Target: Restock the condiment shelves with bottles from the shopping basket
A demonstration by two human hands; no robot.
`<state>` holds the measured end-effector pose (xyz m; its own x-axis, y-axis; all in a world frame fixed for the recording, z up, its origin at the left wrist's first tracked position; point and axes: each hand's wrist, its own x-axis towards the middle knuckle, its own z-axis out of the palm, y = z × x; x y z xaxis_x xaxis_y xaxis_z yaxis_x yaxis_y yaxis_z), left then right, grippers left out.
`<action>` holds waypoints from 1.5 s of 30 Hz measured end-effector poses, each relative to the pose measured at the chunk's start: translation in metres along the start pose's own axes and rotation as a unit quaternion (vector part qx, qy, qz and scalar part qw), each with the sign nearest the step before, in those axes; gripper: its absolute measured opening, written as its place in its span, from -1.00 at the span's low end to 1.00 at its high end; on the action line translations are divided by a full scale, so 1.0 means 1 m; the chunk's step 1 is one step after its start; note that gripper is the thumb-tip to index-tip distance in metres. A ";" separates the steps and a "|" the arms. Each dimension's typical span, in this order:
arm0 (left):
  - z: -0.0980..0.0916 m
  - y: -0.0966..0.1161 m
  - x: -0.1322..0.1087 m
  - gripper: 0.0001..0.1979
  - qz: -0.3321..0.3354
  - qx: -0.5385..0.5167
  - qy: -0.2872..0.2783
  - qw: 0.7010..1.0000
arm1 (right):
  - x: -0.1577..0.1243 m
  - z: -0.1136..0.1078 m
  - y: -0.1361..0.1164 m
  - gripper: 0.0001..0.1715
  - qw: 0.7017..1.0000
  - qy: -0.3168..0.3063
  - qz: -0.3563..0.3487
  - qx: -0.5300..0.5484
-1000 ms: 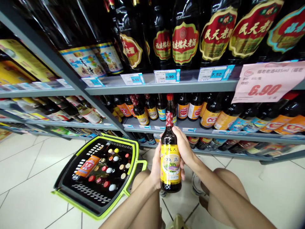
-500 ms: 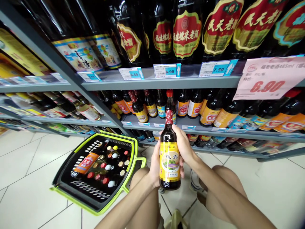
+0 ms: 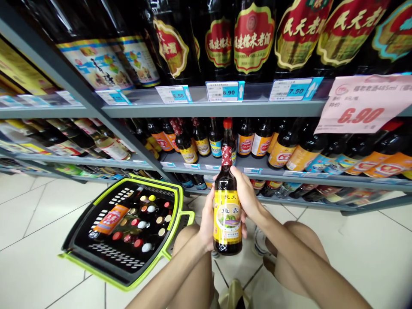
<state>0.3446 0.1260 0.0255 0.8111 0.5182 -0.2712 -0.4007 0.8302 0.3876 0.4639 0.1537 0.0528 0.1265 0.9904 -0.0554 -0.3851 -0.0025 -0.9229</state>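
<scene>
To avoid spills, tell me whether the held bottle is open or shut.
Shut: the bottle has red patterned wrap covering its top.

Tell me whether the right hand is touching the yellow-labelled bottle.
Touching. The head view shows the right hand gripping the side of the yellow-labelled bottle, with no gap between them.

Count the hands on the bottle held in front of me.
2: the left hand is on the left side of the bottle, the right hand on its right side. Both are partly hidden behind it.
</scene>
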 end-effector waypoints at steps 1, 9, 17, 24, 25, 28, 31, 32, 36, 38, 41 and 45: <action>0.000 0.000 0.000 -0.07 0.007 0.014 0.007 1.000 | 0.000 -0.001 -0.001 -0.42 1.000 -0.010 0.002 0.006; -0.006 -0.014 -0.007 -0.26 0.186 0.266 0.223 0.919 | 0.003 -0.009 -0.010 -0.39 0.998 -0.038 -0.038 -0.036; -0.007 -0.009 -0.001 -0.28 0.202 0.261 0.168 0.929 | 0.009 -0.019 -0.017 -0.44 0.993 -0.008 -0.010 0.121; -0.020 -0.005 0.002 -0.28 0.208 0.496 0.170 0.826 | 0.002 -0.021 -0.008 -0.52 0.993 0.047 -0.106 -0.001; -0.022 -0.005 0.003 -0.27 0.203 0.512 0.183 0.814 | 0.000 -0.019 -0.004 -0.53 0.992 0.050 -0.109 -0.027; -0.025 -0.006 0.001 -0.29 0.193 0.510 0.235 0.805 | -0.002 -0.013 0.003 -0.47 0.995 0.050 -0.082 -0.040; -0.025 -0.003 -0.003 -0.32 0.170 0.472 0.275 0.820 | -0.002 -0.010 0.000 -0.40 0.996 -0.008 -0.076 -0.035; -0.024 -0.003 -0.003 -0.31 0.164 0.462 0.287 0.823 | -0.002 -0.009 -0.002 -0.40 0.996 -0.030 -0.083 -0.032; -0.016 -0.006 -0.003 -0.31 0.152 0.409 0.299 0.849 | 0.002 -0.006 -0.006 -0.37 0.992 -0.078 -0.082 0.049; -0.013 -0.010 -0.003 -0.36 0.133 0.370 0.289 0.873 | 0.004 -0.004 -0.003 -0.31 0.991 -0.074 -0.066 0.087; -0.010 -0.011 -0.002 -0.42 0.106 0.343 0.283 0.889 | 0.005 -0.001 0.002 -0.25 0.994 -0.043 -0.055 0.086; -0.006 -0.009 0.002 -0.48 0.117 0.353 0.298 0.879 | 0.005 0.002 0.007 -0.21 0.996 -0.007 -0.066 0.064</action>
<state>0.3473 0.1207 0.0165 0.2902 0.8485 -0.4427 0.0077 0.4605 0.8876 0.4597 0.1592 0.0467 0.1706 0.9829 0.0700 -0.4792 0.1448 -0.8657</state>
